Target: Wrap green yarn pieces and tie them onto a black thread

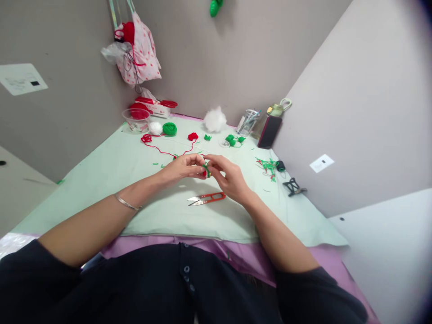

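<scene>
Between my two hands is a small red and green yarn piece (pixel 205 171), partly covered by the fingers. My left hand (pixel 185 167) pinches it from the left, thumb and fingers closed. From the other side, my right hand (pixel 229 175) grips it with bent fingers; whether a needle or hook is in them I cannot make out. Red yarn (pixel 162 150) runs across the cloth by my left hand. Below the hands lie thread snips (pixel 206 198) with orange-red handles, blades pointing left.
A white yarn ball (pixel 155 128), a green yarn ball (pixel 169 129) and a plastic tub (pixel 136 121) stand back left. White stuffing (pixel 215 119) sits at the back. Right are a phone (pixel 270 132), green yarn scraps (pixel 268 166) and a black claw clip (pixel 294 187).
</scene>
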`<state>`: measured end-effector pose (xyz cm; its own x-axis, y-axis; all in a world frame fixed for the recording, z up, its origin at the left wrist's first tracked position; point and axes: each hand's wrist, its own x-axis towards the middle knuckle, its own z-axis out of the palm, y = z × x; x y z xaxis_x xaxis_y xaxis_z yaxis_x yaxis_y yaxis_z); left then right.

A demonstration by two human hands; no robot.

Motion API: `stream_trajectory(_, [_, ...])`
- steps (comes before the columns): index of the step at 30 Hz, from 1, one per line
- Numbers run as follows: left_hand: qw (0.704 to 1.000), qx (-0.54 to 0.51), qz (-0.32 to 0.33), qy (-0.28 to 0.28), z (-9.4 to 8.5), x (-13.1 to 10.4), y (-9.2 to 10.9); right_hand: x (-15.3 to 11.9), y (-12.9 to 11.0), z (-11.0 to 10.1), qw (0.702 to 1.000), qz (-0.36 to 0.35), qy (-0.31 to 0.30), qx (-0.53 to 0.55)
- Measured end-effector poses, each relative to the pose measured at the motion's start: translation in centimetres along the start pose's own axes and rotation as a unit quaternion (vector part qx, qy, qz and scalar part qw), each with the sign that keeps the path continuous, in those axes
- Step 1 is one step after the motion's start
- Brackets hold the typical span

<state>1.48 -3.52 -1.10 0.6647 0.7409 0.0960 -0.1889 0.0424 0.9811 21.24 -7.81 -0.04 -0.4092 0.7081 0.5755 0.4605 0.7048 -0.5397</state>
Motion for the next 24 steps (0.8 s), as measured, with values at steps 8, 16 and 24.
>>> stream_trajectory(8, [1.0, 0.021, -0.014, 0.001, 0.6, -0.2, 0.5, 0.4, -0.9, -0.3, 0.998, 0.027, 0.054, 0.029])
stream_trajectory(16, [0.998, 0.051, -0.002, 0.028, 0.5, -0.1, 0.8, 1.0, -0.9, -2.2, 0.924, 0.181, 0.06, 0.331])
stream_trajectory(24, [0.995, 0.092, 0.011, 0.02, 0.6, -0.2, 1.4, 1.4, 0.0, -3.3, 0.908, 0.166, 0.136, 0.36])
